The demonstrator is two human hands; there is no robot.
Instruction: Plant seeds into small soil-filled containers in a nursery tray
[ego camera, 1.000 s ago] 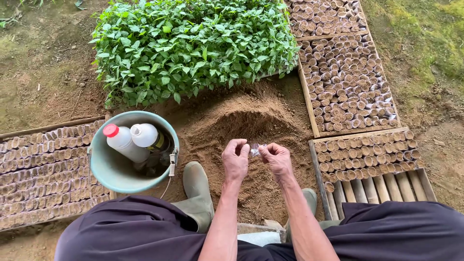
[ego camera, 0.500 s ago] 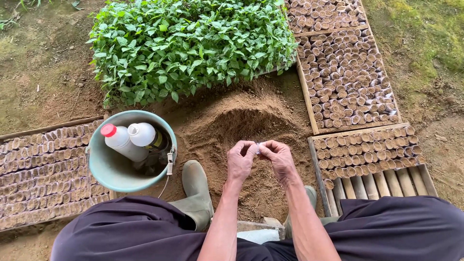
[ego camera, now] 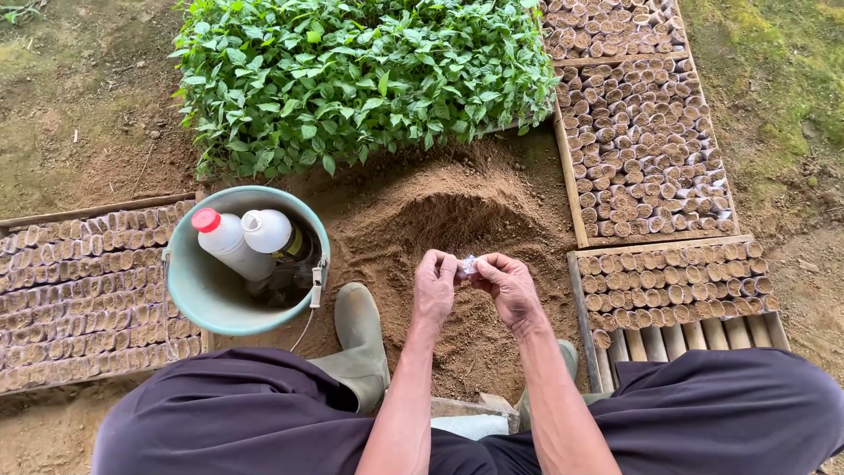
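The fingertips of both hands meet on a small whitish bag (ego camera: pixel 467 264), crumpled and mostly hidden, pinched from either side. The left hand (ego camera: pixel 434 288) has its fingers curled narrow around the bag's left end; the right hand (ego camera: pixel 508 290) closes thumb and forefinger on the right end. What the bag holds cannot be told.

Directly beneath and beyond the fingers lies a mound of loose brown soil (ego camera: pixel 457 220). Just left of the left hand stands a green rubber boot (ego camera: pixel 359 339); the toe of a second boot (ego camera: pixel 567 354) shows beside the right forearm.

Further left of the fingers sits a teal bucket (ego camera: pixel 198 295), holding two white plastic bottles leaning together, one with a red cap (ego camera: pixel 220 242) and one with a white cap (ego camera: pixel 268 230), above some dark thing at the bottom that cannot be made out.

Right of the fingers, a wooden frame (ego camera: pixel 668 281) is partly filled with rows of small soil-packed tubes; its near slats are bare. Beyond it a longer frame (ego camera: pixel 646 141) is packed with the same tubes. Far left, another frame (ego camera: pixel 88 290) holds rows of tubes too.

Past the mound, a dense bed of green seedlings (ego camera: pixel 360 75) spreads.
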